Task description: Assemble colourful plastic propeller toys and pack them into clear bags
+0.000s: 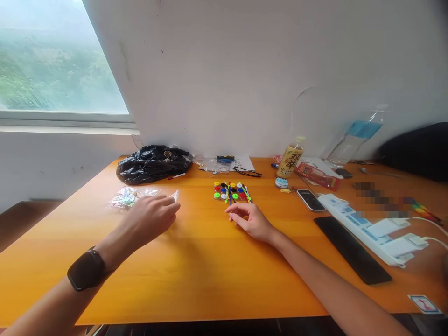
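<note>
My left hand [157, 215], with a dark watch on its wrist, is closed over the table. A corner of clear plastic bag [175, 195] sticks up from its fingers; the rest is hidden behind the hand. Just beyond it lies a clear bag of small coloured pieces [123, 198]. My right hand [252, 221] rests with its fingers loosely bent and thumb apart, holding nothing that I can see. Right beyond its fingertips are rows of small round coloured pieces [217, 190], with thin coloured strands [247, 194] among them.
A black plastic bag [154, 164] lies at the back left, glasses [247, 172] at the back middle. A yellow-labelled bottle [290, 157] stands behind a phone [310, 200]. Farther right are a white power strip [364, 228], a black flat slab [352, 249] and a large clear bottle [353, 140].
</note>
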Available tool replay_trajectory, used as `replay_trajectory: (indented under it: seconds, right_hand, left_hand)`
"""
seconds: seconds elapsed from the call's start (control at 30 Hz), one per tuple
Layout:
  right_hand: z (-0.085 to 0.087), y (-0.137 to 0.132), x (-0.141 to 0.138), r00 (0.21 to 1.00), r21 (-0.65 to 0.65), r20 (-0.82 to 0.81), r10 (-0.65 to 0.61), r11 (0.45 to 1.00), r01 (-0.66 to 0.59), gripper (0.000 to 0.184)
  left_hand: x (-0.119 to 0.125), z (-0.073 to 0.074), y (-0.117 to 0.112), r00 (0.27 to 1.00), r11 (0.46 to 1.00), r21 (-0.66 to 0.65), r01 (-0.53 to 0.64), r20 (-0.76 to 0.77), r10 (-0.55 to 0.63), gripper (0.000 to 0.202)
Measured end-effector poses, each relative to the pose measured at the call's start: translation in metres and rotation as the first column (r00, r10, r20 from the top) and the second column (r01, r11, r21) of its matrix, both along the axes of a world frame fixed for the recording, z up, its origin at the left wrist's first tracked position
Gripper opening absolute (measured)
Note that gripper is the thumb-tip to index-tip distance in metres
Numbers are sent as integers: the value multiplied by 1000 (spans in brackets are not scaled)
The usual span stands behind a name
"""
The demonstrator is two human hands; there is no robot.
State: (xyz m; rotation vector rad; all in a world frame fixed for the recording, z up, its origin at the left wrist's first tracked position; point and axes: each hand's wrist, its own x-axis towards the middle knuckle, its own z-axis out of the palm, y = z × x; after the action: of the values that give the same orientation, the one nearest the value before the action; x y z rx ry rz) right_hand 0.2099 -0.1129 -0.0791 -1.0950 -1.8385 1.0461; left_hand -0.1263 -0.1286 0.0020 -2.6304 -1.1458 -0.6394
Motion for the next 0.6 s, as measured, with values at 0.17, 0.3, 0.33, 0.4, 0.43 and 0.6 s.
replay_trajectory:
  seconds: [0.17, 0.3, 0.33, 0.4, 0.43, 0.6]
  right_hand:
    - [-11, -5, -5, 993, 9, 95, 65, 998, -66, 17]
    - [-11, -5, -5, 989, 30, 128, 74, 996, -79, 17]
    - [-11, -5, -5, 988, 35, 134, 73, 996, -78, 16]
    - [-11, -5, -5, 986, 53, 149, 71, 995, -79, 16]
    - [-10, -5, -6, 985, 67, 156, 71, 994, -82, 15]
    - [-9, -7, -8, 979, 132, 185, 84, 985, -109, 14]
  left_hand:
    - [-23, -55, 0, 989, 999, -46, -11, -146, 4, 22]
    - [-34, -73, 5, 986, 994, -78, -80, -150, 68, 43]
    - [-36, -76, 6, 983, 993, -85, -85, -171, 70, 50]
    - [-39, -80, 8, 976, 990, -105, -90, -209, 66, 59]
    - [-40, -82, 9, 973, 989, -114, -94, -219, 68, 60]
    - [-48, -89, 17, 963, 984, -103, -146, -245, 117, 57]
